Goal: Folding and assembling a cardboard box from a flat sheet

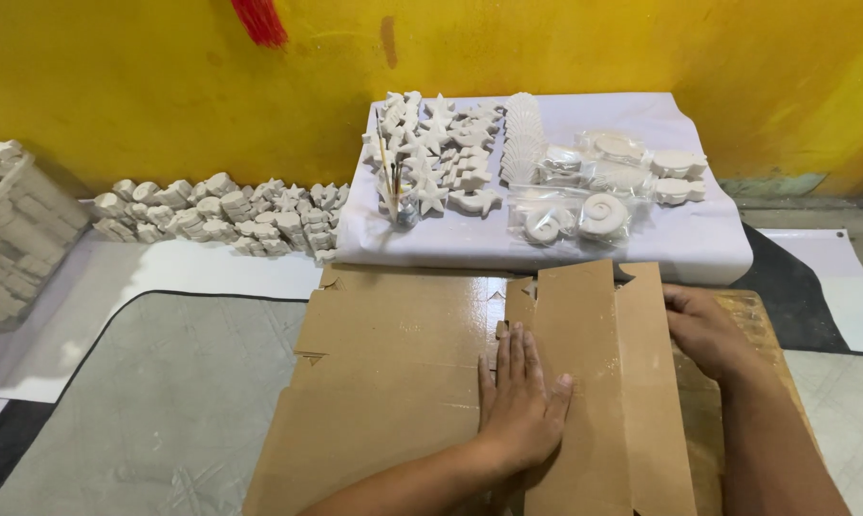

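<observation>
- Head camera is looking down on a flat brown cardboard sheet (393,382) that is filling the lower centre of the frame, with a narrower die-cut cardboard piece (594,382) lying over its right part.
- Left hand (519,401) is pressing flat, fingers straight and together, palm down on the seam between the two cardboard pieces; it is gripping nothing.
- Right hand (703,330) is resting at the right edge of the die-cut piece, fingers curled loosely onto it; I cannot tell whether it is pinching the edge.
- At upper centre, a white cloth (699,239) is carrying rows of white plaster stars (441,158) and, to their right, clear plastic packets (584,205) holding pale shell shapes.
- Thin brushes (390,186) are standing at the cloth's left side.
- At upper left, more white casts (212,215) are lining the yellow wall (145,86).
</observation>
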